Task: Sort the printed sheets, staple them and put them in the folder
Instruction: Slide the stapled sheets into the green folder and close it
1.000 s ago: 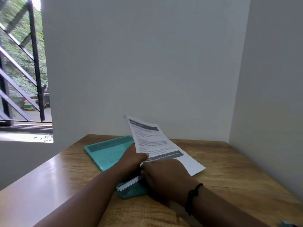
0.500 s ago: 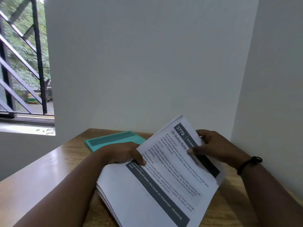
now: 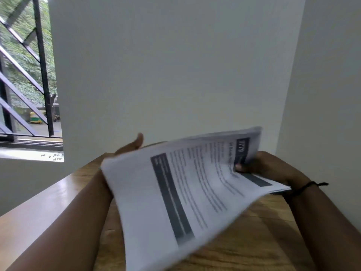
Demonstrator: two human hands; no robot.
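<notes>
A stack of printed sheets [image 3: 175, 194] with dark header bars is lifted above the wooden table [image 3: 244, 237], blurred by motion. My right hand [image 3: 259, 167] pinches the stack's far right edge, thumb on the top page. My left hand [image 3: 130, 145] is behind the stack's far left corner; only its thumb tip and a bit of palm show, the fingers are hidden by the paper. The teal folder is hidden behind the sheets.
White walls close the table in at the back and on the right. A window with a dark metal grille [image 3: 25, 75] opens at the left, above a pale ledge [image 3: 31, 153].
The stack has risen and tilted flatter toward the camera, now covering the teal folder. My left thumb has come off the top page and my left hand sits behind the sheets.
</notes>
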